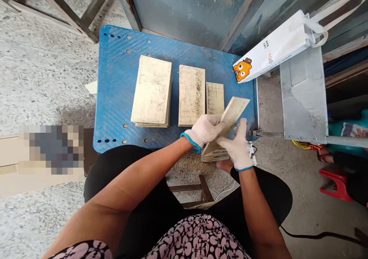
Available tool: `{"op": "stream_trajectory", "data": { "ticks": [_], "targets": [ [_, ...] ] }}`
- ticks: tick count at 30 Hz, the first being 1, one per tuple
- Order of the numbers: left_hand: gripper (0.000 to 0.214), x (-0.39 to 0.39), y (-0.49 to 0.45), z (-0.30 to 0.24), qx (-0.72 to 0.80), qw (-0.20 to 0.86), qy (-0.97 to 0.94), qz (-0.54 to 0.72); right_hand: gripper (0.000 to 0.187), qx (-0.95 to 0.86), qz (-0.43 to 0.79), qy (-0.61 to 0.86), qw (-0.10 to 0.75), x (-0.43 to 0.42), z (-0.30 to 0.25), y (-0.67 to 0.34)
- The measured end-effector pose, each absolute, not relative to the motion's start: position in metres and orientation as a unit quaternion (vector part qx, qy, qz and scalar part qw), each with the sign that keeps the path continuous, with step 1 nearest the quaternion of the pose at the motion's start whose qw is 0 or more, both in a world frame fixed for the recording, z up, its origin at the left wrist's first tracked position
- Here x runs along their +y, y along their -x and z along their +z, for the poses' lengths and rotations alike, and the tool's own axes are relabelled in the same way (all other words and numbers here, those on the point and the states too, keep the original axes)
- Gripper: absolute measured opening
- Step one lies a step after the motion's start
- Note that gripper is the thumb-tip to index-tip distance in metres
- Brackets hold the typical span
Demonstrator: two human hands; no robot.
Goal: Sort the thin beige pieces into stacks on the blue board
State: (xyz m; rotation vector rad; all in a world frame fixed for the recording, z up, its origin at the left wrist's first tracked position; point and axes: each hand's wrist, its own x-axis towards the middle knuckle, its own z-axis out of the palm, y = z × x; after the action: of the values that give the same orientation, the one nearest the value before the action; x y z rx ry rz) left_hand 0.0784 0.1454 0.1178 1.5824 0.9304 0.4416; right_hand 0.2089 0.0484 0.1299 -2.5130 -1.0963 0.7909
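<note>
My left hand, in a white knit glove with a blue cuff, grips the left edge of a thin pale rectangular board. The board is tilted above a stack of similar boards at the front edge of the blue plastic surface. Gloved likewise, my right hand has its thumb and fingers spread at the board's right side; whether it touches the board I cannot tell. Beyond my hands lie a large stack, a medium stack and a smaller stack of dark-speckled boards.
A white bag with an orange cartoon figure lies at the back right beside a grey metal panel. Behind the blue surface stands a grey metal wall. A red stool and part of another person show at the far right.
</note>
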Motion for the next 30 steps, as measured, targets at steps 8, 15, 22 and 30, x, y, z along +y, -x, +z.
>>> {"op": "stream_trajectory", "data": {
  "ticks": [8, 15, 22, 30],
  "targets": [
    [0.037, 0.149, -0.082, 0.113, 0.455, 0.634, -0.592, 0.204, 0.134, -0.342, 0.299, 0.884, 0.113, 0.053, 0.114, -0.179],
    [0.023, 0.158, -0.081, 0.116, 0.488, 0.522, -0.691, 0.105, 0.126, -0.319, 0.294, 0.886, 0.163, 0.075, 0.091, -0.204],
    [0.040, 0.149, -0.071, 0.126, 0.437, 0.449, -0.775, -0.082, 0.127, -0.319, 0.253, 0.911, 0.059, 0.121, 0.066, -0.236],
    [0.036, 0.116, -0.065, 0.128, 0.291, 0.395, -0.840, -0.231, 0.128, -0.357, 0.232, 0.905, 0.017, 0.161, 0.031, -0.236]
  ]
}}
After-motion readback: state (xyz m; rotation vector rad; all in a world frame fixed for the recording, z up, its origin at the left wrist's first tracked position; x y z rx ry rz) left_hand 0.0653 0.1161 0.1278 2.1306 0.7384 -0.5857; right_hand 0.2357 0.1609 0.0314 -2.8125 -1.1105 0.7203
